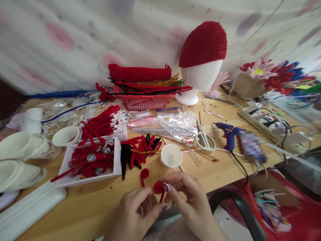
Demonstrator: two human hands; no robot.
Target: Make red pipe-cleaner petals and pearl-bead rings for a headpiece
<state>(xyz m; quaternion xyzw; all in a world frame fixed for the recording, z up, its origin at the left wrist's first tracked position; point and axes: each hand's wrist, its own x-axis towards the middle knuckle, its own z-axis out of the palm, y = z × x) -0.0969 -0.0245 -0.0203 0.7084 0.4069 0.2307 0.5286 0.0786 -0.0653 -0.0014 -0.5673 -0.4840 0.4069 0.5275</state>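
From the head camera, both hands meet low in the middle of the view, just over the near edge of the wooden table (82,204). The left hand (135,214) comes up from below with its fingers curled inward and the thumb stretched toward the right, its tip touching the stem of a red pipe cleaner (159,189). The right hand (190,197) reaches in from the right, fingers bent and closed, thumb and forefinger pinching the coiled head of that piece — so both hands are closed on it, neither spread. The piece is small: a round red coil at the top with a short tail hanging down between the fingertips, its long axis running roughly up and down in the view. Just beyond the hands lies another red coil (144,175) flat on the table, and past it a small white cup (171,155) holding tiny beads. To the left sits a white tray (65,174) of red pieces with sparkling centres — beside it a bunch of red and black loops (139,150). Scissors (204,138) and a blue glue gun (228,134) lie to the right; a red basket (144,100) and a foam head with a red cap (202,60) stand at the back.
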